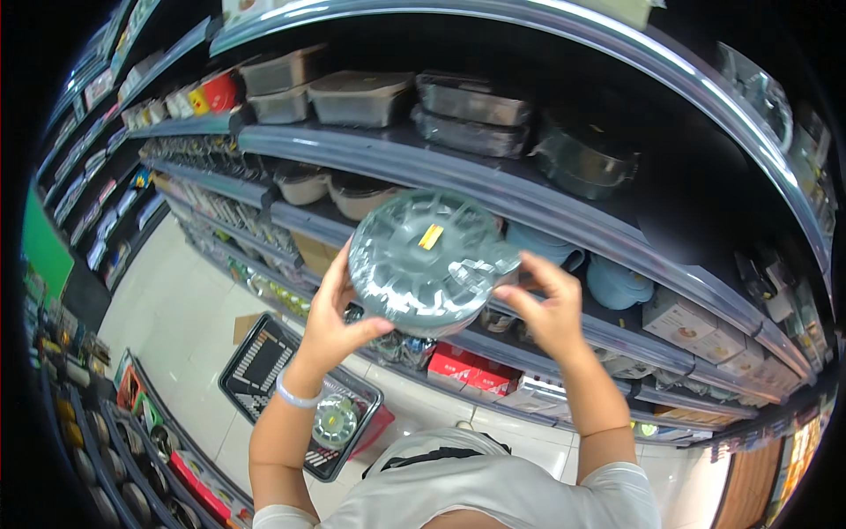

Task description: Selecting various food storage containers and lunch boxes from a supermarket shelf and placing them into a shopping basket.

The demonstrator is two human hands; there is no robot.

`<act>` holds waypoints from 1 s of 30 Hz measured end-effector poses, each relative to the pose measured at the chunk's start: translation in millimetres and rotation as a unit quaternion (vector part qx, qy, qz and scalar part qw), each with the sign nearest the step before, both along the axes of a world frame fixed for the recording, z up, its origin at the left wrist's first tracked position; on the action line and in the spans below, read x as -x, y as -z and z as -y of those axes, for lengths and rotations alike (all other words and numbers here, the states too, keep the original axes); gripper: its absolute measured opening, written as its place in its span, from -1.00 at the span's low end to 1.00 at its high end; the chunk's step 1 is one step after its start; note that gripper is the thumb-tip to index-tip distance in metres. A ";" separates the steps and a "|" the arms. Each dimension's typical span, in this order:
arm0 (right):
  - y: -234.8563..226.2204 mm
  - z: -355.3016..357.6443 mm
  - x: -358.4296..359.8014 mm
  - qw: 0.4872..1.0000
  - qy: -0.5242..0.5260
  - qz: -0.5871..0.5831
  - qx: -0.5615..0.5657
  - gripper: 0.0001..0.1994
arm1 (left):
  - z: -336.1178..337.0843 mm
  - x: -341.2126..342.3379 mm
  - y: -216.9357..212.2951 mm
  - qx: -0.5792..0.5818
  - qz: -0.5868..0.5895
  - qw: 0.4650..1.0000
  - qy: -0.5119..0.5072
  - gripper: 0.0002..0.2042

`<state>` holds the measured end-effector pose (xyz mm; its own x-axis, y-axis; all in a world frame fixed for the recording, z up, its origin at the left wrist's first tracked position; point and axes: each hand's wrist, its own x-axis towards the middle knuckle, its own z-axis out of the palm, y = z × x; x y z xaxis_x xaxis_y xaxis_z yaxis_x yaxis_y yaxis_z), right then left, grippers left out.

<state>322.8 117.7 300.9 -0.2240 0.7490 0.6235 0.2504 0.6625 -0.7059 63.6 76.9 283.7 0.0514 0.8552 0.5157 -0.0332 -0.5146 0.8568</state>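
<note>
Between my two hands, in front of the shelves, is a round container with a dark green lid [397, 282], wrapped in clear plastic, with a small yellow-orange label on top. My left hand [339, 322] grips its left side, thumb along the near rim and a white band on the wrist. On the right, my right hand [548, 304] pinches the edge of the container or its wrapping between thumb and fingers. Below, on the floor, stands a black shopping basket [256, 357] with a similar round plastic-wrapped container [336, 419] inside.
Ahead, a shelf [352, 145] bears rectangular lidded boxes [361, 97] and a wrapped round pot [586, 159]. Light blue pots [617, 282] and white cartons [679, 317] sit lower right, red boxes [471, 370] near the bottom. Another shelf rack [115, 441] stands at left.
</note>
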 end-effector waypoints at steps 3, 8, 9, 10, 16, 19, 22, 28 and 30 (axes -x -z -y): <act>-37.6 -7.6 -43.9 0.997 0.070 -0.035 -0.027 -0.58 | -37.1 -39.4 -52.7 -0.094 -0.037 0.994 0.042 -0.06; -108.8 -20.2 -79.6 0.989 0.098 -0.106 -0.026 -0.63 | -87.6 -92.3 -120.5 -0.111 -0.045 0.988 0.094 -0.21; -117.6 -27.4 -88.0 0.990 0.098 -0.097 -0.042 -0.64 | -97.4 -100.7 -128.9 -0.128 -0.047 0.985 0.103 -0.23; -124.3 -33.9 -97.3 0.990 0.106 -0.084 -0.045 -0.64 | -102.6 -110.0 -136.8 -0.116 -0.049 0.986 0.106 -0.28; -148.0 -80.7 -139.2 0.986 0.151 -0.051 -0.041 -0.59 | -146.7 -149.5 -162.0 -0.075 -0.062 0.989 0.112 -0.32; -152.0 -107.4 -154.9 0.986 0.151 -0.076 -0.016 -0.56 | -167.9 -162.3 -166.4 -0.087 -0.072 0.989 0.091 -0.20; -152.5 -121.8 -162.8 0.986 0.163 -0.040 0.008 -0.53 | -180.3 -171.5 -165.5 -0.072 -0.067 0.992 0.073 -0.20; -142.3 -132.2 -163.8 0.990 0.131 -0.031 0.039 -0.51 | -196.0 -172.0 -156.8 -0.027 -0.081 0.994 0.061 -0.26; -141.5 -129.7 -162.2 0.991 0.122 -0.029 0.043 -0.50 | -199.6 -171.6 -155.1 -0.027 -0.078 0.994 0.065 -0.26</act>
<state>485.1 247.3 442.4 0.0041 0.8280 0.5607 0.3531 0.5234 -0.7755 235.2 276.5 438.9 0.2424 0.8072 0.5382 0.0296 -0.5606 0.8275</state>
